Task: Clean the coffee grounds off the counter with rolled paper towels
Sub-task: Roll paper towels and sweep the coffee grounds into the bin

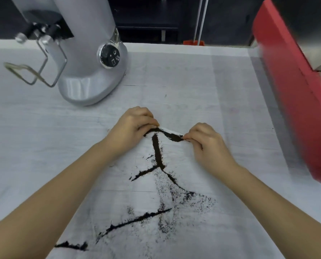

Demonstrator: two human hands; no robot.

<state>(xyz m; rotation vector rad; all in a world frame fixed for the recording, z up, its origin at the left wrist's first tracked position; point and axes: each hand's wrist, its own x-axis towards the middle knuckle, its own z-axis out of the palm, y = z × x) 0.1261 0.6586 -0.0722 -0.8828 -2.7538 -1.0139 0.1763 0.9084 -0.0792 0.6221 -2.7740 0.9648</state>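
A thin white rolled paper towel [170, 130] lies across the counter in the middle of the view, dark grounds piled along its near side. My left hand [132, 126] pinches its left end and my right hand [206, 142] pinches its right end, fingers curled. Dark coffee grounds [157, 152] run in a thick line from the roll toward me, then branch into thinner streaks and scattered specks [174, 200] lower down. More streaks [135, 219] lie near the bottom edge. The counter [43, 131] is covered with pale white sheets.
A silver coffee grinder [88, 58] with a black dial and a wire fork stands at the back left. A red machine body [296, 101] runs along the right side. The counter's far edge lies just behind the grinder.
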